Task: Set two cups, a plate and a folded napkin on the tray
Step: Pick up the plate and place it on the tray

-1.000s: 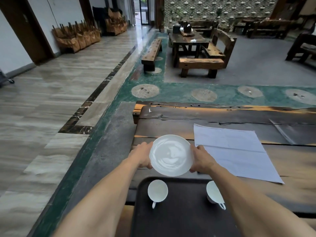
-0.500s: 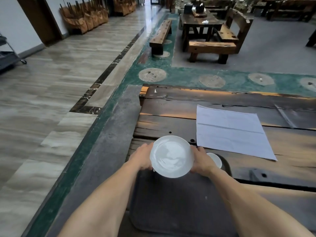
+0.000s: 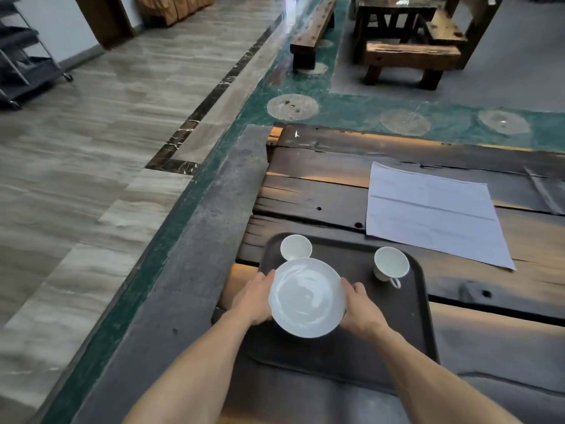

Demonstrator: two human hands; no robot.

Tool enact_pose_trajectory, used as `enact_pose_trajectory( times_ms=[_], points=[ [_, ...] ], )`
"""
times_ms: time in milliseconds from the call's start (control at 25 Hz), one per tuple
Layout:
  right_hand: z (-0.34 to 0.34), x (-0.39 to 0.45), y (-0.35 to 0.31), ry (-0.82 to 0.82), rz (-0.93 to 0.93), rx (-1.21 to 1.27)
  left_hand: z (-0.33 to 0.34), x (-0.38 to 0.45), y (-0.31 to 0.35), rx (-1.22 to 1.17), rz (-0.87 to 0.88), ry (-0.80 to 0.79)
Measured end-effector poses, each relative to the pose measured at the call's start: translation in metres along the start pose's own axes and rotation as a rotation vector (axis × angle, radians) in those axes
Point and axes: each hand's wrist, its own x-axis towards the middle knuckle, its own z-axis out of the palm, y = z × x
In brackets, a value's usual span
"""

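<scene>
Two hands grip plate [image 3: 307, 296] | left hand [image 3: 255, 299] at left rim | right hand [image 3: 360, 309] at right rim

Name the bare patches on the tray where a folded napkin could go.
Bare tray lies right of the plate, below the right cup, and between the two cups. The far-left corner is crowded: the left cup sits against the plate's edge.

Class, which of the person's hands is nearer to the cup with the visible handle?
Right. The right hand grips the plate rim just below-left of that cup; the left hand holds the plate's far side.
</scene>
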Motion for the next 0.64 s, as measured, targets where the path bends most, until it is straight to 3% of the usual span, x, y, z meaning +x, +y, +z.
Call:
enact_pose_trajectory(
  times_ms=[440, 640],
  points=[
    [0.049, -0.007, 0.013, -0.057, 0.07, -0.046, 0.051, -0.014, -0.025, -0.051, -0.07, -0.041],
    [0.067, 0.0, 0.01, -0.074, 0.086, -0.051, 0.059, -0.01, -0.04, 0.039, -0.095, -0.027]
  ],
)
